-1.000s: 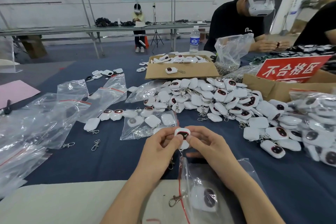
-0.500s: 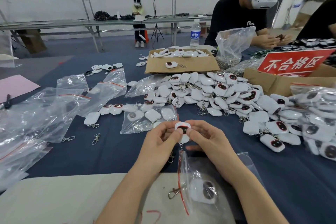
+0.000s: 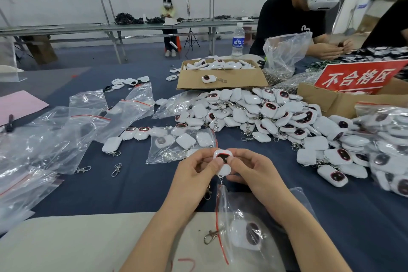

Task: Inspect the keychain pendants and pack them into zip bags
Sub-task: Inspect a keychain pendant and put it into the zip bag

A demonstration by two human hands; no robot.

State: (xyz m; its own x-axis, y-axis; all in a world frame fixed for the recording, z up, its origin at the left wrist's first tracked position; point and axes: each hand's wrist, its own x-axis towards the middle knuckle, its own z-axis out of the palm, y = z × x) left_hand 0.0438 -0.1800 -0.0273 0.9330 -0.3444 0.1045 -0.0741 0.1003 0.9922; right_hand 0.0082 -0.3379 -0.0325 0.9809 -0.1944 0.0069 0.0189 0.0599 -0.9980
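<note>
Just in front of the heap of pendants (image 3: 254, 115), the left hand (image 3: 194, 174) and right hand (image 3: 249, 170) each pinch one white pendant (image 3: 223, 159) between thumb and fingertips, its dark oval face turned up, probably so that it can be checked for flaws. Nearer the body than the heap lies a zip bag (image 3: 229, 205), its red-striped mouth towards the hands and a packed pendant (image 3: 247, 235) inside, handy for the next drop. Right of the heap, a red sign (image 3: 357, 78) in a cardboard box (image 3: 326, 101) reads 不合格区, marking rejects. Behind the heap, the blue label on the water bottle (image 3: 238, 42) is too blurred to read
</note>
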